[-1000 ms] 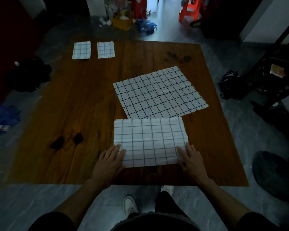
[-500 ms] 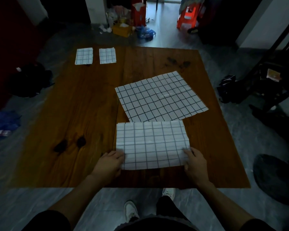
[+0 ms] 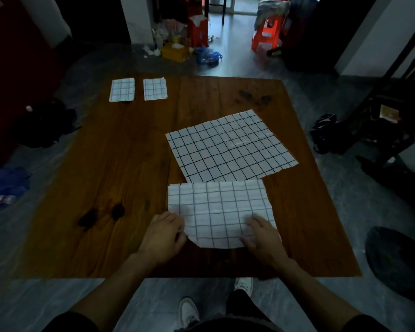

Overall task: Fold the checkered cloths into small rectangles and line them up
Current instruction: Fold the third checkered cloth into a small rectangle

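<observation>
Left hand [image 3: 163,236] and right hand [image 3: 264,238] pinch the half-folded cloth's [image 3: 217,207] 6 o'clock edge, fingers curled, lifting it off the counter [image 3: 120,164].

Dim, bluish wide-angle view (edges bowed), far doorway brightest

Both forearms reach forward from the bottom of the view, bare below dark sleeves. The left hand [image 3: 164,233] lies knuckles up with its fingers curled, pinching the near left corner of the half-folded cloth [image 3: 219,209]. The right hand [image 3: 261,236] mirrors it at the near right corner, fingers bent and thumb tucked toward the edge.
</observation>
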Demonstrator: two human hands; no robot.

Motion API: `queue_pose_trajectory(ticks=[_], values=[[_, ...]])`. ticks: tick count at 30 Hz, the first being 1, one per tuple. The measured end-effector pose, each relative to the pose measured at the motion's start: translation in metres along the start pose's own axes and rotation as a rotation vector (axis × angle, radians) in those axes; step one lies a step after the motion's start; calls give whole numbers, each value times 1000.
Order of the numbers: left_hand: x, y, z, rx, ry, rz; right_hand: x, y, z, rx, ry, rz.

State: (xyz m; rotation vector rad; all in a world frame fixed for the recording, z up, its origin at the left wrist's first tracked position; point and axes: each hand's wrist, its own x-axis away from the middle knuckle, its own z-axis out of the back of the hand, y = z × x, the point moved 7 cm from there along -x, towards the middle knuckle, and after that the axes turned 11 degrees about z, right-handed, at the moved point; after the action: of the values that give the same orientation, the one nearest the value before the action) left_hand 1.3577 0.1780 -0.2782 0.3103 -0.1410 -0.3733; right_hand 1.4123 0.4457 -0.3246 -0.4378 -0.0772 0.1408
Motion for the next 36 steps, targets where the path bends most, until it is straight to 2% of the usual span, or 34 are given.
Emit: queue_pose_trajectory(ticks=[3, 6, 9, 12, 15, 22, 28, 36], values=[[-8, 22, 16, 98, 63, -32, -12, -35, 13, -77, -80, 103], [-18, 53, 33, 148, 121, -92, -20, -73, 31, -96, -67, 201], [-23, 83, 53, 224, 167, -141, -24, -101, 52, -66, 56, 303], [-27, 102, 67, 290, 178, -179, -25, -110, 77, -61, 212, 323], [-29, 108, 76, 302, 180, -249, -23, -102, 100, -61, 274, 280], [-58, 75, 61, 109, 90, -263, 11, -79, 150, -48, 344, 209], [-62, 96, 69, 197, 33, -269, 53, -52, 179, 3, 362, 142], [-27, 129, 90, 284, 131, -183, 92, -21, 216, -14, 510, 150]])
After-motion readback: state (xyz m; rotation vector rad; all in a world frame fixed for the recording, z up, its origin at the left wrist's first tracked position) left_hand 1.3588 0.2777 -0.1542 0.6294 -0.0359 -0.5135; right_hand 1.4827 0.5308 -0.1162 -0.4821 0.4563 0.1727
